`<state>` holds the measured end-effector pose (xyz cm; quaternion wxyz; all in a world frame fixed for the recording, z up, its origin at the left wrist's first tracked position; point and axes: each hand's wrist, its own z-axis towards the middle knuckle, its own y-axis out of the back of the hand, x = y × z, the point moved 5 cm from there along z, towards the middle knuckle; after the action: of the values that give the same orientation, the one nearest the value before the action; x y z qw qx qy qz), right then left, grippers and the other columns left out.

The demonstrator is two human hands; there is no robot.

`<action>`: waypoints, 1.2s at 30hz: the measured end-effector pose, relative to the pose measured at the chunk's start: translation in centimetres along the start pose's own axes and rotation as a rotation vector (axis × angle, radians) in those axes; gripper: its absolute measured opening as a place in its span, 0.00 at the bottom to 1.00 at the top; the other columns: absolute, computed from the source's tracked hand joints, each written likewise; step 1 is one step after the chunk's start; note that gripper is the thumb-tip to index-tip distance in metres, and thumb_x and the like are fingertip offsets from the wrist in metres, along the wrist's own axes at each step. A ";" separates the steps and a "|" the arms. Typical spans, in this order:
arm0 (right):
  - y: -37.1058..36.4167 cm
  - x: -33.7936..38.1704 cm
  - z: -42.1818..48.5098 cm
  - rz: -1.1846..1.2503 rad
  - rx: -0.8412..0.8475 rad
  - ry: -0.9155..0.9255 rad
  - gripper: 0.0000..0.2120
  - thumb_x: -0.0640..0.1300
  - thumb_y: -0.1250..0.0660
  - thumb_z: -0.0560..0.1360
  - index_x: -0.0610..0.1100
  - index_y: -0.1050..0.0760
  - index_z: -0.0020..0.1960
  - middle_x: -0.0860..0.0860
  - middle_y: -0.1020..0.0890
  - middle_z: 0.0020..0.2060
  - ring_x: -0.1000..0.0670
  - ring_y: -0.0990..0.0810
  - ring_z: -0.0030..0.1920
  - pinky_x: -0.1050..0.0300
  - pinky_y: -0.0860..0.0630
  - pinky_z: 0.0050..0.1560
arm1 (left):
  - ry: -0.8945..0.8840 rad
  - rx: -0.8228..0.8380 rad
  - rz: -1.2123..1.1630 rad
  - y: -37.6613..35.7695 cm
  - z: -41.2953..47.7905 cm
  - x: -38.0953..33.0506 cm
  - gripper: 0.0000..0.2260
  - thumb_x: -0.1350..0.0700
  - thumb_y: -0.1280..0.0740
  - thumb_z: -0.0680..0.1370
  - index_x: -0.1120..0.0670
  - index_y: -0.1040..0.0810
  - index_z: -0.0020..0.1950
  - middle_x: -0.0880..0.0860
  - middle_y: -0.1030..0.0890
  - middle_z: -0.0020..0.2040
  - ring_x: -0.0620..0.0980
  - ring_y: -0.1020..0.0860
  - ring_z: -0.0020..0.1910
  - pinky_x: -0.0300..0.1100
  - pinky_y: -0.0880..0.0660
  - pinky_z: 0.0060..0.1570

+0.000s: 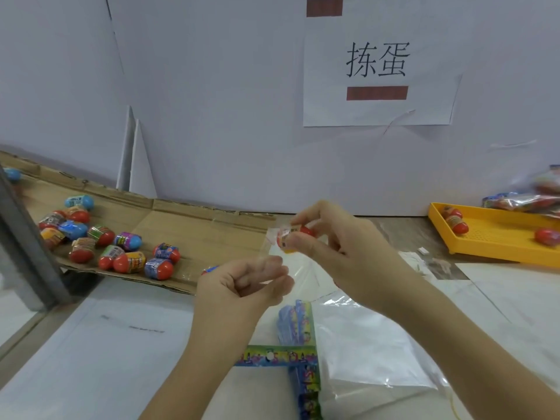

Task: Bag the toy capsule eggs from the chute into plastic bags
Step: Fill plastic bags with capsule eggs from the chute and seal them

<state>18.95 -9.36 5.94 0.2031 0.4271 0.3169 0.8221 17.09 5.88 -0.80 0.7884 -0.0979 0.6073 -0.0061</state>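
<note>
My right hand [327,237] grips a red and orange capsule egg [295,237] at the mouth of a clear plastic bag [298,277]. My left hand [245,283] pinches the bag's edge just below and left of the egg. The bag hangs between both hands over the table. Several more capsule eggs [115,244] lie loose on the cardboard chute [194,228] at the left. One blue egg [209,269] peeks out behind my left hand.
A stack of clear bags with colourful header cards [303,353] lies on the table below my hands. A yellow tray [497,234] at the right holds a few red eggs, with filled bags [533,198] behind it. A grey metal post [27,241] stands at the left.
</note>
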 end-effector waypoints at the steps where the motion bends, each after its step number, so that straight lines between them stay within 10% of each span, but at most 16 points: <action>1: -0.1 0.0 -0.1 -0.021 -0.002 0.025 0.10 0.61 0.42 0.75 0.60 0.26 0.52 0.68 0.21 0.41 0.65 0.24 0.37 0.65 0.32 0.36 | -0.019 0.011 0.020 -0.1 -0.1 -0.1 0.12 0.56 0.23 0.58 0.45 0.13 0.39 0.52 0.14 0.39 0.50 0.15 0.38 0.35 0.21 0.36; 4: -0.6 0.1 -0.2 -0.070 0.012 0.051 0.14 0.59 0.43 0.77 0.60 0.23 0.57 0.64 0.22 0.44 0.64 0.24 0.46 0.60 0.27 0.46 | -0.057 0.034 0.057 -0.3 -0.1 -0.3 0.14 0.55 0.23 0.59 0.40 0.14 0.41 0.49 0.14 0.40 0.48 0.15 0.37 0.35 0.21 0.37; 13: -0.7 0.1 -0.5 -0.087 -0.162 -0.015 0.10 0.63 0.43 0.71 0.57 0.32 0.45 0.65 0.24 0.36 0.64 0.27 0.31 0.64 0.40 0.31 | -0.093 0.070 0.107 -0.7 -0.5 -0.2 0.19 0.56 0.25 0.63 0.44 0.19 0.53 0.45 0.14 0.47 0.47 0.15 0.41 0.36 0.20 0.42; 19: -0.7 0.6 -1.0 -0.189 -0.380 0.054 0.15 0.53 0.40 0.80 0.50 0.29 0.63 0.62 0.22 0.42 0.61 0.33 0.28 0.57 0.32 0.35 | -0.061 0.005 0.009 -0.4 -0.3 0.1 0.21 0.57 0.25 0.62 0.48 0.19 0.54 0.49 0.13 0.45 0.50 0.15 0.39 0.36 0.20 0.37; 25: -2.6 -0.5 -0.4 0.142 -0.033 -0.081 0.05 0.52 0.42 0.79 0.61 0.30 0.48 0.62 0.21 0.43 0.60 0.23 0.38 0.63 0.28 0.39 | -0.067 0.065 0.037 -0.6 -0.4 0.1 0.23 0.56 0.25 0.63 0.42 0.20 0.56 0.47 0.13 0.45 0.46 0.15 0.42 0.34 0.21 0.39; 29: -2.5 -0.8 -0.4 0.249 0.105 -0.117 0.05 0.54 0.43 0.80 0.59 0.30 0.46 0.62 0.21 0.38 0.57 0.28 0.26 0.65 0.31 0.27 | -0.062 0.083 0.102 -0.5 -0.3 0.2 0.25 0.52 0.24 0.62 0.41 0.22 0.57 0.45 0.14 0.45 0.44 0.15 0.42 0.37 0.19 0.41; 36: -2.0 -0.2 -0.3 0.321 0.124 -0.110 0.17 0.66 0.48 0.70 0.54 0.34 0.46 0.64 0.19 0.33 0.50 0.28 0.27 0.57 0.29 0.26 | -0.029 0.056 0.122 -0.5 -0.5 0.4 0.28 0.45 0.23 0.57 0.41 0.20 0.57 0.49 0.14 0.47 0.61 0.17 0.40 0.36 0.21 0.34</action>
<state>18.97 -8.14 4.26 0.0596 0.5283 0.2831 0.7982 16.82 5.27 -1.24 0.7985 -0.0387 0.6001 0.0267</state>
